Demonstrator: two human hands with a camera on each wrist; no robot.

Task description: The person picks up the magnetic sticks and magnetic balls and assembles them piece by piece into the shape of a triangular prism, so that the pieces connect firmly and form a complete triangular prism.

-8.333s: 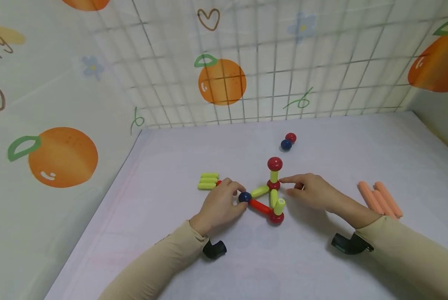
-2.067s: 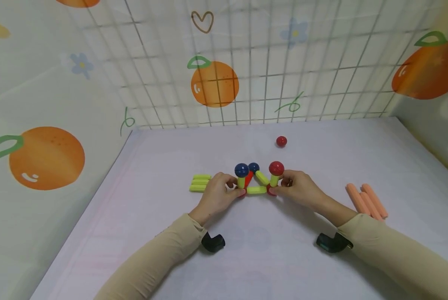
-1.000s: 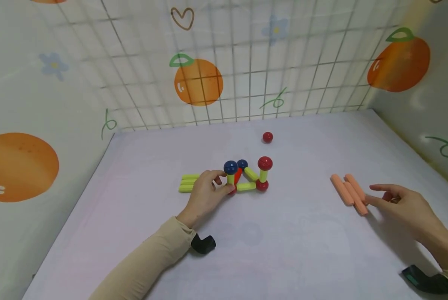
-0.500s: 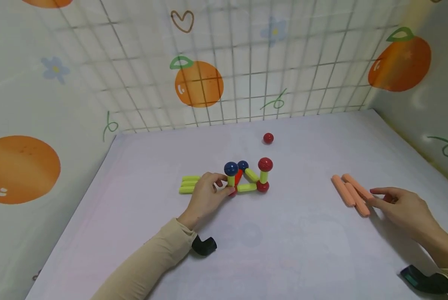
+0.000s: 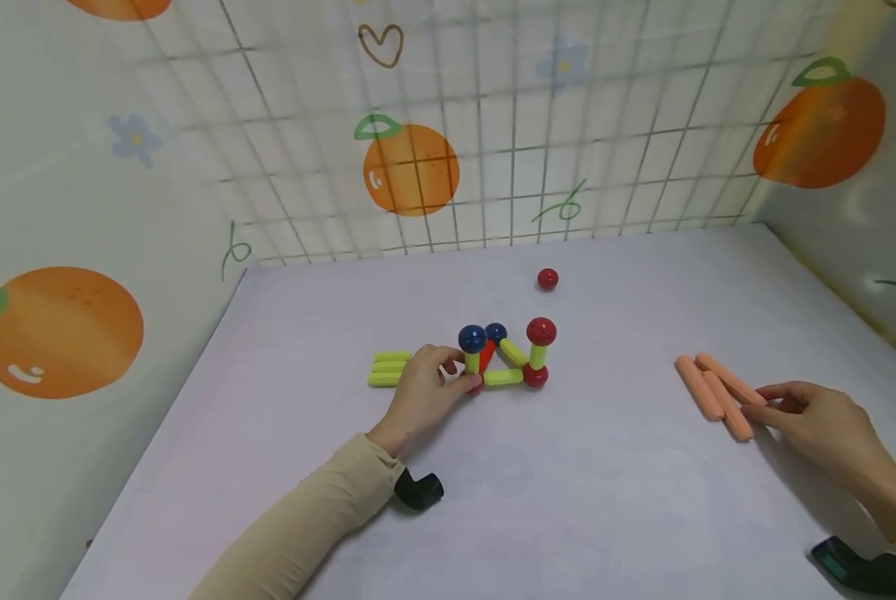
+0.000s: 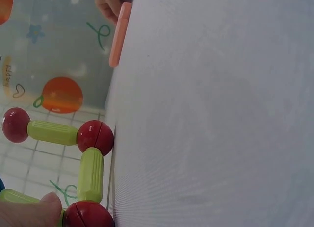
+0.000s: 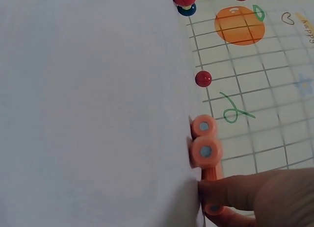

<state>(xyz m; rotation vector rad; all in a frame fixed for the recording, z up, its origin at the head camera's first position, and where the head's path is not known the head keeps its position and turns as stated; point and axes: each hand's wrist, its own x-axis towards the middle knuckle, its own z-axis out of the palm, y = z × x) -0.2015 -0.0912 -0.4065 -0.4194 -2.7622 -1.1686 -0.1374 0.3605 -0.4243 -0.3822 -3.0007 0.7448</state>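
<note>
Left hand (image 5: 427,393): pinching corner of frame (image 5: 503,377), at its right. Right hand (image 5: 826,423): pinching near end of rod (image 5: 728,377); other rods (image 5: 699,387) just left. Handling, judged: steady frame, firm pinch, other rods undisturbed.

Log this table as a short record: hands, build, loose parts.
Left hand: pinches the blue-topped post near its base
Right hand: pinches one end of an orange stick
Build: triangular base, two upright posts
Post tops: blue ball, red ball
Loose ball: one, red, beyond the build
Other orange sticks: two, beside the pinched one
Loose green sticks: three visible, by the left hand
</note>
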